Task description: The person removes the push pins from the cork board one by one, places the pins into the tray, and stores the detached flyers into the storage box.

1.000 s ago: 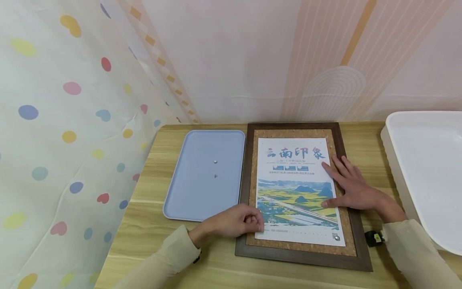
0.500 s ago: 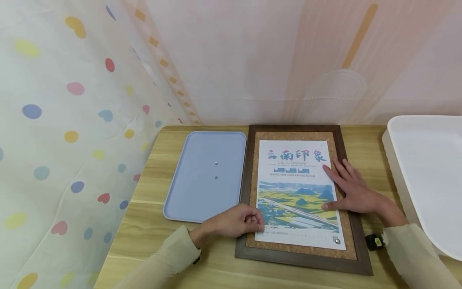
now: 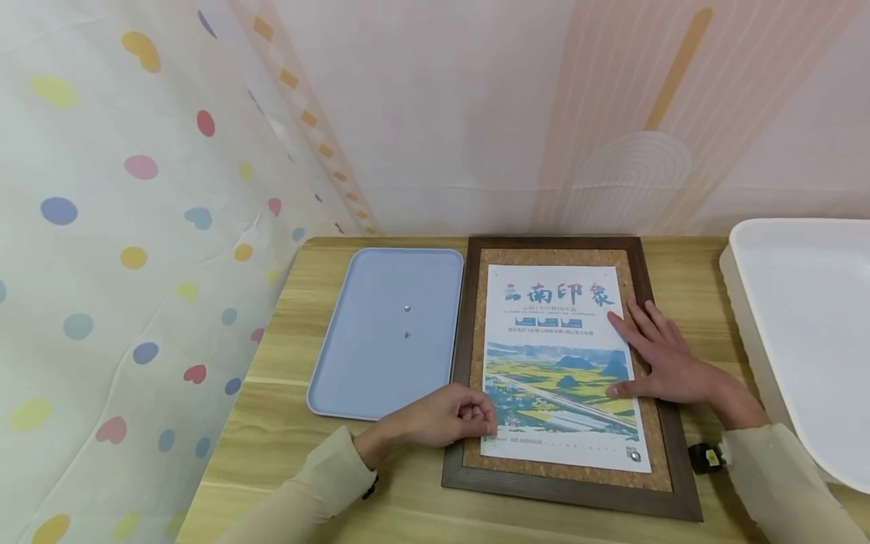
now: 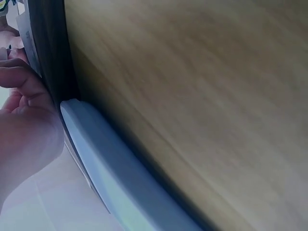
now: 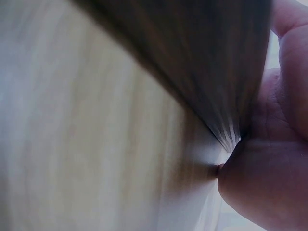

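A poster (image 3: 564,317) with a landscape lies on a framed cork board (image 3: 662,453). One silver thumbtack (image 3: 635,456) sits in its lower right corner. My left hand (image 3: 438,417) is at the lower left corner, thumb and forefinger curled together. In the left wrist view a small thumbtack (image 4: 9,48) shows between those fingers, its point partly visible. My right hand (image 3: 669,366) rests with spread fingers across the poster's right edge and the frame; in the right wrist view the palm is beside the dark frame (image 5: 202,57).
Left of the board stands a blue tray (image 3: 381,378) holding two loose thumbtacks (image 3: 407,308). A deep white bin (image 3: 741,272) stands at the right. Under everything is a wood-grain table (image 3: 272,453), with a patterned curtain (image 3: 442,113) behind.
The head view has shifted slightly, so everything sits a little lower in it. Both hands keep their places on the poster and board.
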### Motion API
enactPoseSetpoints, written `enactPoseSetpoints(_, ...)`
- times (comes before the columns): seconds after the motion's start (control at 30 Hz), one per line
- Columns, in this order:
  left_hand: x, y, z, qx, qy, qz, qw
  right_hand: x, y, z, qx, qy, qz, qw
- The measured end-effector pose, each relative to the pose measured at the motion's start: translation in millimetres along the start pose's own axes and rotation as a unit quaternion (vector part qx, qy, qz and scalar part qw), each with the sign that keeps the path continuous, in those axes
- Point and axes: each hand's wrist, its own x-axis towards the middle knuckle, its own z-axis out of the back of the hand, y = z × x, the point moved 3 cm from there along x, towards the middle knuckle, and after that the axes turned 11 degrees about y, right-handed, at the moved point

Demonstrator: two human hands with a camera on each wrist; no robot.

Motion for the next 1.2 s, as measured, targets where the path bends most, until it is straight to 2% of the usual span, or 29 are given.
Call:
enactPoseSetpoints(0.27,-2.4,1.3,3.0,-0.016,-0.012,0.000,0.9998,-0.3,-0.7,-1.4,-0.001,-0.003,0.001,1.0000)
enactPoseSetpoints(0.43,-6.5,1.8,10.3,-0.019,-0.037,0.001,0.9991,0.0,-0.9,-2.0,0.000,-0.003,0.004,1.0000)
enactPoseSetpoints(0.63,-12.9,-2.8,22.2,-0.002,-0.068,-0.012,0.9976,-0.4,-1.0,-1.8,0.001,-0.002,0.000,1.0000)
enactPoseSetpoints(0.83,-18.5,-4.9,31.8,0.011,-0.096,-0.004,0.9953,0.3,-2.1,-2.4,0.000,-0.004,0.001,1.0000)
enactPoseSetpoints(1.2,-26.0,-6.2,44.6,0.004,-0.142,0.000,0.9899,-0.3,-0.1,-1.3,0.008,-0.002,-0.001,1.0000)
